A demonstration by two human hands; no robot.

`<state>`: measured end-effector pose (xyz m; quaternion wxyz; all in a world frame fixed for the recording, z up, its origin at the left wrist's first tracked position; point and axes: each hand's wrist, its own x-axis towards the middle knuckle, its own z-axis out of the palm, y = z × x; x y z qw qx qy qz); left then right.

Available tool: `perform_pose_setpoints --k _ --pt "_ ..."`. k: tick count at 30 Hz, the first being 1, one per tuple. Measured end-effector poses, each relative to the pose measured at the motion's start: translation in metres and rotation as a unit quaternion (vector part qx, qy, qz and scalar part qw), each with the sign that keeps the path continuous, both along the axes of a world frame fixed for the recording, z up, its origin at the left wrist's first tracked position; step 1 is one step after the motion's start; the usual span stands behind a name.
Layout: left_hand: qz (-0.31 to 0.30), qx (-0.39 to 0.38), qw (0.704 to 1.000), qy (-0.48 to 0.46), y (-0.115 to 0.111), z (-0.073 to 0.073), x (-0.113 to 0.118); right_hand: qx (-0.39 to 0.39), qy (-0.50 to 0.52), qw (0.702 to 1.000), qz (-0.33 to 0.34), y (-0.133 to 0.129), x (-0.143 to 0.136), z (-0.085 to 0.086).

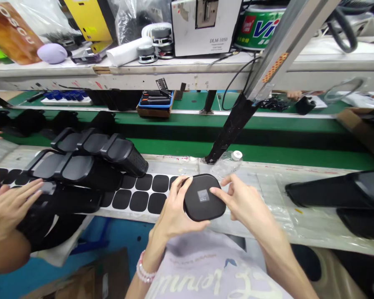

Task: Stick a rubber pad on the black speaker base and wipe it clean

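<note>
A black device (pixel 205 208) sits clamped in the left hand (pixel 173 212), its labelled face turned up towards the person.
It is over the near side of the worktop (pixel 272 226), right of some black rounded squares (pixel 139 201) and on the near side of a clear bottle (pixel 226 164); the rounded face lies slightly wider left to right, but I cannot tell the body's long axis, hidden behind it. The left grip is closed round the rim; the right hand (pixel 241 197) has a fingertip by the label (pixel 203 195), though I cannot tell whether its grip is pinching.
</note>
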<state>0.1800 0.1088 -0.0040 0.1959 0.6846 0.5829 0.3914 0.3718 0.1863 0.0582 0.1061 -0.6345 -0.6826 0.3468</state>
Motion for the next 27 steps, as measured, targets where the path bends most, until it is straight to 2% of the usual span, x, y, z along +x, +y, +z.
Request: perform_pose_setpoints --k 2,4,6,7,8,10,13,15,16,18,21,24,27 --pt "0.000 0.007 1.000 0.000 -0.001 -0.001 -0.001 0.067 -0.109 0.992 -0.004 0.003 0.007 0.004" --pt "-0.007 0.007 1.000 0.002 -0.001 -0.002 -0.001 0.190 -0.131 0.973 0.014 0.002 0.006 0.005" --pt "-0.014 0.007 1.000 0.003 -0.001 -0.003 -0.001 0.310 -0.082 0.942 0.099 -0.002 -0.006 0.000" --pt "-0.013 0.011 1.000 0.002 -0.001 -0.003 -0.001 0.339 -0.056 0.926 0.156 -0.004 -0.014 -0.005" --pt "-0.010 0.016 1.000 0.000 -0.001 -0.003 -0.001 0.336 -0.039 0.918 0.209 -0.006 -0.021 -0.011" --pt "0.002 0.026 1.000 -0.006 -0.001 -0.002 -0.001 0.260 -0.022 0.931 0.255 -0.006 -0.031 -0.024" --pt "0.009 0.024 1.000 -0.011 0.002 -0.002 -0.003 0.118 0.045 0.970 0.209 0.002 -0.026 -0.038" --pt "0.003 0.014 1.000 -0.012 0.004 -0.003 -0.004 0.077 0.121 0.980 0.139 0.008 -0.016 -0.041" --pt "0.001 0.009 1.000 -0.013 0.005 -0.004 -0.005 0.082 0.158 0.979 0.099 0.009 -0.014 -0.042" --pt "0.002 -0.005 1.000 -0.017 0.008 -0.006 -0.008 0.124 0.210 0.968 0.060 0.007 -0.014 -0.043" --pt "0.010 -0.027 0.999 -0.020 0.009 -0.008 -0.011 0.160 0.271 0.943 0.106 0.000 -0.026 -0.052" --pt "0.031 -0.036 0.999 -0.025 0.009 -0.010 -0.015 0.070 0.382 0.915 0.114 0.002 -0.025 -0.077" --pt "0.057 -0.044 0.997 -0.040 0.008 -0.011 -0.020 -0.048 0.416 0.889 0.188 0.016 -0.005 -0.110"
